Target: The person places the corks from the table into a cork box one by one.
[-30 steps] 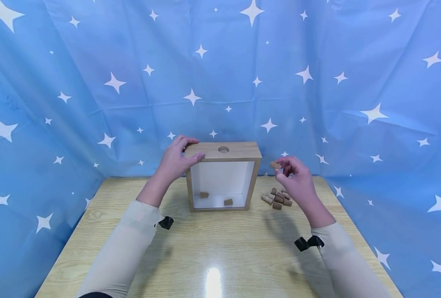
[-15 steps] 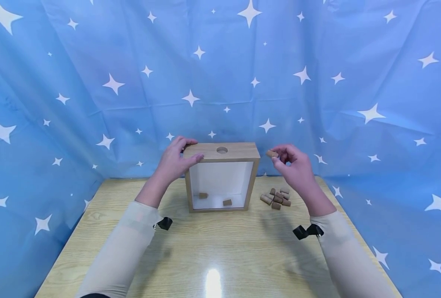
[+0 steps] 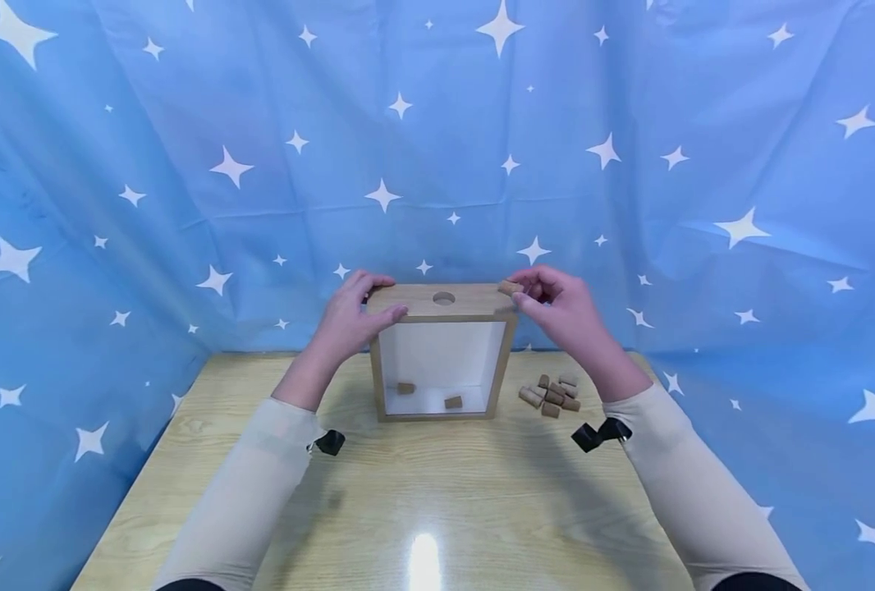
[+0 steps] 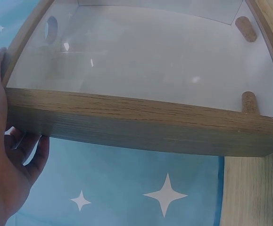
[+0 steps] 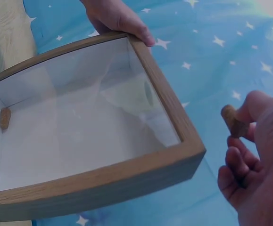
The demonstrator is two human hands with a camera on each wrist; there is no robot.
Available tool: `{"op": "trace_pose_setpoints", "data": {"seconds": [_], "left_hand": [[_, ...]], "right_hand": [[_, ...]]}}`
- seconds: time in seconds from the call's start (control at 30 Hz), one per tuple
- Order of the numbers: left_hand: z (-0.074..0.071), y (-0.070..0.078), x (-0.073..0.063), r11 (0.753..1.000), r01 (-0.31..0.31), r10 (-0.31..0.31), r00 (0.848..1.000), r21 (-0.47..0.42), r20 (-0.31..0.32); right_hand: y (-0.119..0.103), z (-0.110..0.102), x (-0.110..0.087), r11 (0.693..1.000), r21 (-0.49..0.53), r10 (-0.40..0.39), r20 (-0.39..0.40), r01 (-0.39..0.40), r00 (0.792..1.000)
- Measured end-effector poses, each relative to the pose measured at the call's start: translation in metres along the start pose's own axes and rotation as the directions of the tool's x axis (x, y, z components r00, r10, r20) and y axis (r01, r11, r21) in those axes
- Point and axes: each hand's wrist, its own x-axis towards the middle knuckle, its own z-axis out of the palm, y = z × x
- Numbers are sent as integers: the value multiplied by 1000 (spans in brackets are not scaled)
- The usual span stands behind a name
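Observation:
A wooden shadow box (image 3: 437, 417) with a clear front and white inside stands upright on the table. Its top has a round hole (image 3: 444, 299). My left hand (image 3: 345, 320) grips the top left corner, thumb at the front and fingers toward the back. Two corks lie on the box floor, one cork (image 3: 405, 388) at the left and another cork (image 3: 453, 402) nearer the middle. Between thumb and fingertips, my right hand (image 3: 566, 308) pinches a cork (image 5: 233, 120), which overlaps the top right corner of the box in the head view.
Right of the box, several loose corks (image 3: 553, 397) lie in a small pile on the wooden table (image 3: 378, 492). A blue curtain (image 3: 437, 148) with white stars hangs behind and at both sides. Black wrist mounts (image 3: 330, 442) sit on both sleeves.
My right hand has risen and moved left with its cork, from above the pile to the top right corner of the box. The left hand keeps its grip.

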Motion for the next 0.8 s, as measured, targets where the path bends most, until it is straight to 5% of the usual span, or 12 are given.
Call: {"op": "trace_pose_setpoints", "data": {"seconds": [0.3, 0.53, 0.8], "left_hand": [[-4, 0, 0, 1000, 18, -18, 1000, -2, 18], [-17, 8, 4, 999, 3, -9, 992, 49, 123], [-36, 21, 9, 997, 29, -46, 967, 70, 250]], "right_hand": [[-7, 15, 24, 1000, 8, 8, 117, -9, 993], [-8, 18, 33, 1000, 3, -3, 157, 2, 988], [-13, 26, 37, 999, -6, -43, 179, 44, 983]]}}
